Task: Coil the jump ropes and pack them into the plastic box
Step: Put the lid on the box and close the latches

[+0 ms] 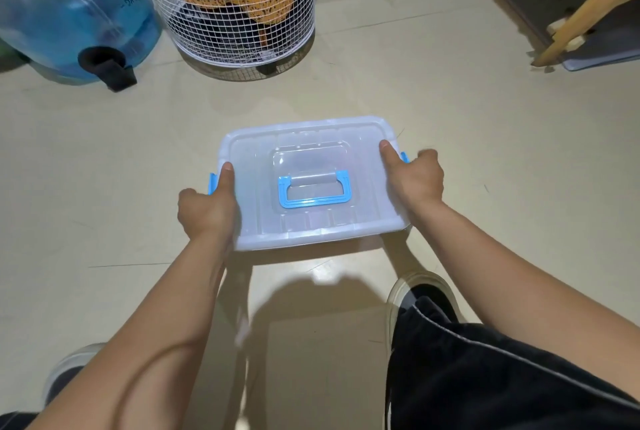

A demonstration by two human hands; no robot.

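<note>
I see the left hand [207,211] and right hand [419,177] both clamped on the clear lidded plastic box [311,183] ends, thumbs on lid, above beige floor [104,170].

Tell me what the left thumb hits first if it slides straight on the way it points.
Likely nothing on the lid: the left hand has its thumb pointing along the lid's edge; past it, bare floor, then perhaps the wire basket.

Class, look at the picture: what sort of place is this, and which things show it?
Probably a room at home: a tiled floor, a wire basket of clothes and a big blue water jug.
</note>
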